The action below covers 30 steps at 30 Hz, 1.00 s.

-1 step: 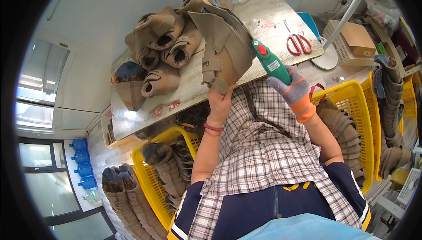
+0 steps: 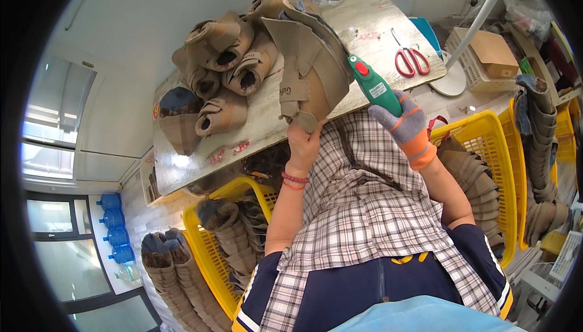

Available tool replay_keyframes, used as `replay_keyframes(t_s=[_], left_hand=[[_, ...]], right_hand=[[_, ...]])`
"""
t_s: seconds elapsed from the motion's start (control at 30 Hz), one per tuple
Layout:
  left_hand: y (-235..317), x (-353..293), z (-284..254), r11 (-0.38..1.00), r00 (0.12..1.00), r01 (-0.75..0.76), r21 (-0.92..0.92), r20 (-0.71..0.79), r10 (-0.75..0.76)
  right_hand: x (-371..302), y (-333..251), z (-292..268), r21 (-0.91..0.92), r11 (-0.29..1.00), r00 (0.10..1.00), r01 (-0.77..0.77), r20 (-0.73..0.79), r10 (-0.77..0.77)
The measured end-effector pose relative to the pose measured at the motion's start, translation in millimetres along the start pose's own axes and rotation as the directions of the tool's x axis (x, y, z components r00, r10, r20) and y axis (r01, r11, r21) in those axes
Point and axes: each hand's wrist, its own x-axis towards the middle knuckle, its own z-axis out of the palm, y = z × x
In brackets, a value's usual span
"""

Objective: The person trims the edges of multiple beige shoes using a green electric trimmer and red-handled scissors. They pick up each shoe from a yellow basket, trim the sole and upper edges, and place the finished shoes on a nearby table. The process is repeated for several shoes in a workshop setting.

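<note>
My left hand (image 2: 302,147), bare with red bracelets at the wrist, pinches the near end of a tan boot upper (image 2: 316,89). The boot upper is held above the front of the table and has a strap across it; its layered far edges spread apart. My right hand (image 2: 404,126), in a grey and orange glove, grips a green handheld power tool (image 2: 378,89) with a red button. The tool's front end meets the right edge of the boot upper, and its working tip is hidden there.
Rolled tan boot uppers (image 2: 234,55) lie piled at the table's left. Red-handled scissors (image 2: 413,63) rest on the worn tabletop (image 2: 373,7). Yellow baskets (image 2: 203,256) of stacked uppers stand either side of me. A fan (image 2: 486,22) stands at far right, blue water bottles (image 2: 115,225) at left.
</note>
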Motion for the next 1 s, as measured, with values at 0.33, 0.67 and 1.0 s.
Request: replay_keyframes(t_s=[0.33, 0.67, 1.0], left_hand=[[-27, -1, -7, 0.914, 0.972, -0.231, 0.335, 0.119, 0.202], [-40, 136, 35, 0.663, 0.953, -0.303, 0.685, 0.209, 0.219], [-77, 179, 76, 0.664, 0.949, -0.311, 0.68, 0.254, 0.184]], right_hand=[[41, 1, -27, 0.169, 0.973, 0.987, -0.159, 0.026, 0.156], [14, 80, -65, 0.418, 0.862, 0.943, -0.285, -0.038, 0.33], [-5, 82, -87, 0.3, 0.898, 0.925, -0.32, -0.105, 0.365]])
